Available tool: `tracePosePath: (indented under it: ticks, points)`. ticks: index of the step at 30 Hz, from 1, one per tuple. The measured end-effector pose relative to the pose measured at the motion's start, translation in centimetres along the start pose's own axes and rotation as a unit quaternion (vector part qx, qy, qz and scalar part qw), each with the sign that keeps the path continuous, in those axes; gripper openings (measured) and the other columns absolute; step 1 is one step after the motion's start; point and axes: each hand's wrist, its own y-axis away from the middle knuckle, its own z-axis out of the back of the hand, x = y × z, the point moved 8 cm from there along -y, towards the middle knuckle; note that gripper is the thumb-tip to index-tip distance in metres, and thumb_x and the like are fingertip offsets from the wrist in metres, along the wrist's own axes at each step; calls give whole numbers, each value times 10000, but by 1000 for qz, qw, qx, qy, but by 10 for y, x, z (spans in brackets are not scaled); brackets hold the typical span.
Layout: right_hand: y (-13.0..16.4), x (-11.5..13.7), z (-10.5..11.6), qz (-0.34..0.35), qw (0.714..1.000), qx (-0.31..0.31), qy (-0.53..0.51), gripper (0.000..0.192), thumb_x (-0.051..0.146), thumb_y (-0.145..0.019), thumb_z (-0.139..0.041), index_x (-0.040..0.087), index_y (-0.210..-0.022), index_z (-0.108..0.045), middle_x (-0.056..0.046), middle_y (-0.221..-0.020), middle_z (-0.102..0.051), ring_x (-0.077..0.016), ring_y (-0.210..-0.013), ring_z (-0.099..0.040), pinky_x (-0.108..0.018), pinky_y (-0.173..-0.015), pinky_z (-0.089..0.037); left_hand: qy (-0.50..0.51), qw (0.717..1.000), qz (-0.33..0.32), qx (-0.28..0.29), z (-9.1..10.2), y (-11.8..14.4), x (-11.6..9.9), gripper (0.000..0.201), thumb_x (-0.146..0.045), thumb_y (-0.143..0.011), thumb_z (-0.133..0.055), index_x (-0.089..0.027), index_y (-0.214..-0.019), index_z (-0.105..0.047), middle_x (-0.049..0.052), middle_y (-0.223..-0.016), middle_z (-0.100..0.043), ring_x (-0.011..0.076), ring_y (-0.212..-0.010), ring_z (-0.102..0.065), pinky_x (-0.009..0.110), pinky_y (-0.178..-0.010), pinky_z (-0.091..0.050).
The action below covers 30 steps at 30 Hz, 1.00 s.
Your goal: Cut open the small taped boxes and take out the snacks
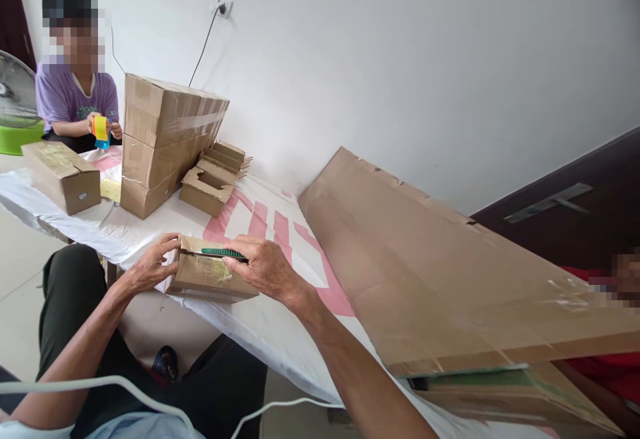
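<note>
Table (280, 325) edge is what I'd watch first: it runs close under your work on the 6 o'clock side, so one hard drag your way could probably tip something into your lap. That big cardboard panel (425, 279) stands off at 3 o'clock, so your right elbow may bump it if you swing wide. Up at 11 the box stack (150, 112) walls off that side, and the notched cardboard tray (205, 189) at 12 limits shoving forward. Best open room looks like the strip of cloth (303, 252) toward 1 o'clock, between tray and panel. The small taped box (200, 275) you're on lies right in front of you at the near edge; can't tell if it overhangs. Your left hand (155, 262) is loosely open, fingers and thumb braced at the box's 9 o'clock end. Your right hand (263, 265) is wrapped round the green cutter (220, 252), and its blade points at 9, ending just beside those left fingers. That's the scary bit imo: if the cut gives suddenly, a slip could run straight into them. Pressing too deep might nick whatever's inside, which I can't see.
</note>
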Motion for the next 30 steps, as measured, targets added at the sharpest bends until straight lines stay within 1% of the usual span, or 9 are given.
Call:
tracePosePath:
  ticks: [7,11,16,19,22,25,27,30]
  points:
    - [-5,6,3,10,998,10,56,223,256,-1039,-609,251,-1109,-820,-32,-966,-777,-169,-863,-671,-275,-692,-381,-1,1000,-6,-3,1,0,-2,505,-269,-822,-622,-275,-1305,-769,97,-1560,-623,312,-1358,-645,351,-917,-637]
    - [-10,10,-1,4,995,37,97,230,265,-1052,-605,252,-1137,-819,-35,-983,-777,-168,-846,-670,-285,-656,-342,-5,1000,1,1,0,0,-3,498,-279,-833,-613,-281,-1304,-774,95,-1564,-615,311,-1354,-650,355,-922,-638]
    - [-17,16,-6,15,990,63,127,211,274,-1055,-605,237,-1074,-812,-42,-944,-757,-174,-806,-651,-296,-636,-324,-6,1000,-3,-1,1,-1,-4,507,-265,-822,-608,-283,-1298,-782,92,-1556,-620,305,-1332,-657,345,-904,-641]
    - [-18,14,-8,13,988,75,136,199,266,-1058,-613,225,-1015,-803,-50,-916,-736,-173,-773,-636,-297,-627,-307,-3,1000,-2,0,1,-1,-4,518,-261,-816,-612,-285,-1305,-780,88,-1559,-619,305,-1340,-649,336,-895,-640]
    - [-16,6,-6,10,986,75,147,182,266,-1053,-636,223,-957,-785,-49,-889,-720,-167,-741,-620,-299,-607,-279,-5,1000,-3,2,1,-2,-3,516,-276,-818,-620,-285,-1309,-777,86,-1546,-627,307,-1341,-646,339,-902,-637]
    - [-11,-8,-5,15,984,80,157,189,260,-1050,-642,236,-922,-779,-41,-870,-720,-164,-735,-609,-303,-596,-260,-12,1000,-5,-1,1,-4,0,511,-289,-821,-622,-286,-1308,-777,90,-1518,-639,306,-1318,-659,342,-904,-634]
    - [-5,-23,-3,10,982,88,165,203,250,-1052,-640,239,-901,-776,-40,-868,-726,-164,-734,-604,-304,-603,-255,-13,1000,-3,-3,3,-4,2,513,-305,-825,-632,-287,-1318,-771,93,-1511,-640,306,-1311,-664,346,-913,-635]
    - [7,-54,1,-25,979,93,180,201,265,-1040,-676,234,-868,-776,-51,-881,-739,-171,-738,-611,-306,-626,-261,-8,1000,8,-7,8,-3,4,521,-350,-843,-653,-285,-1349,-756,100,-1520,-630,308,-1309,-669,355,-929,-638]
